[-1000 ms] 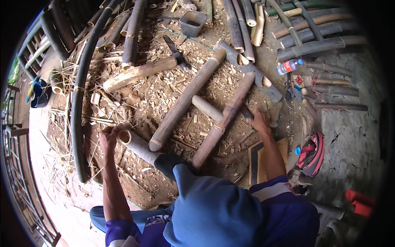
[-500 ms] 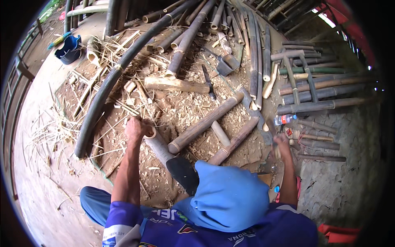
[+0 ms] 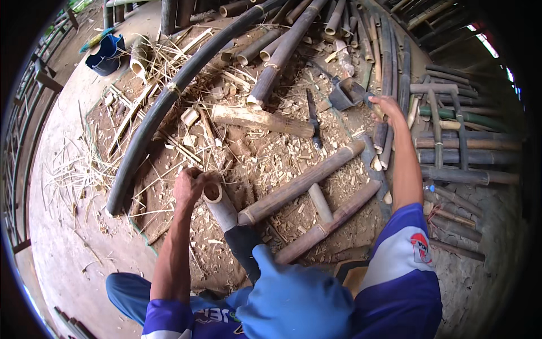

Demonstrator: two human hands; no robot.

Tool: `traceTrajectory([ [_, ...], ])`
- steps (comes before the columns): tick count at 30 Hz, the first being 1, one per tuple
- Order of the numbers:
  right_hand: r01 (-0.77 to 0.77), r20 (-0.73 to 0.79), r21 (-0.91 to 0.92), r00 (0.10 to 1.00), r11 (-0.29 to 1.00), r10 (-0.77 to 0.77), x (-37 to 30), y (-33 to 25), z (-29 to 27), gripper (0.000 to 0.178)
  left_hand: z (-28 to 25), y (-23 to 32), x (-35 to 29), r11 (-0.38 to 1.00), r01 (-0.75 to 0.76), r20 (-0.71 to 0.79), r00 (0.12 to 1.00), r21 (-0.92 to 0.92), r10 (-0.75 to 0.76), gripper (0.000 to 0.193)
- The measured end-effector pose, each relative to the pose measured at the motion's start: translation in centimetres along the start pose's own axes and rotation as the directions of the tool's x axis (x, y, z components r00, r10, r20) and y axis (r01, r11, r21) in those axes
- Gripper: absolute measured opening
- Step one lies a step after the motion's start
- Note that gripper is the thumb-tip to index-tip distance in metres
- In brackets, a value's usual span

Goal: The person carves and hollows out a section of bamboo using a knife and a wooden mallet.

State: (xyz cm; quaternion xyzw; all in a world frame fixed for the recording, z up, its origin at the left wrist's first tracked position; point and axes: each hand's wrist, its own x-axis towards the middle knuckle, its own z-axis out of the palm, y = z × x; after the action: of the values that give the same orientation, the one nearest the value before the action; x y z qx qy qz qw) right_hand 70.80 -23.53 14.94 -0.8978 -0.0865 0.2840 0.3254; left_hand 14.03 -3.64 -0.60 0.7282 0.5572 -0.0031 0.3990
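On my feed, white lettering (image 3: 217, 314) marked the purple shirt front and a red-and-black printed patch (image 3: 420, 248) sat on the white sleeve band. The bamboo tube (image 3: 222, 211) was pale grey with a cream cut rim, tilted between the left hand (image 3: 189, 185) and the bamboo frame (image 3: 302, 182), its lower end meeting black cloth (image 3: 243, 247). I saw the left fingers bunched at its rim but couldn't tell whether they gripped; the right hand's (image 3: 388, 107) fingers were closed around a short object (image 3: 368, 97), unclear, beside the grey container (image 3: 341, 100).
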Motion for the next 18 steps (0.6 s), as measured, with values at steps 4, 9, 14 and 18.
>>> traceTrajectory([
  [4,-0.091,-0.111,-0.158,0.991,0.983,0.074,5.9,-0.1,1.8,0.038,-0.9,1.0,-0.7,0.999,0.027,0.033,0.999,-0.047,-0.026,0.035],
  [9,-0.167,-0.144,-0.315,0.981,0.934,0.127,8.4,-0.1,3.3,0.034,-0.6,0.0,0.3,0.995,0.023,0.107,0.994,-0.094,-0.013,0.034],
  [14,0.071,-0.017,0.018,0.997,0.997,-0.070,-0.1,1.7,-1.0,0.028,0.0,-0.9,1.3,0.992,0.013,0.137,0.990,-0.127,0.004,0.034],
  [18,0.064,0.098,0.591,0.984,0.804,-0.151,-13.7,0.8,2.8,0.022,-1.4,0.6,0.3,0.989,-0.020,0.070,0.997,-0.147,0.030,0.035],
])
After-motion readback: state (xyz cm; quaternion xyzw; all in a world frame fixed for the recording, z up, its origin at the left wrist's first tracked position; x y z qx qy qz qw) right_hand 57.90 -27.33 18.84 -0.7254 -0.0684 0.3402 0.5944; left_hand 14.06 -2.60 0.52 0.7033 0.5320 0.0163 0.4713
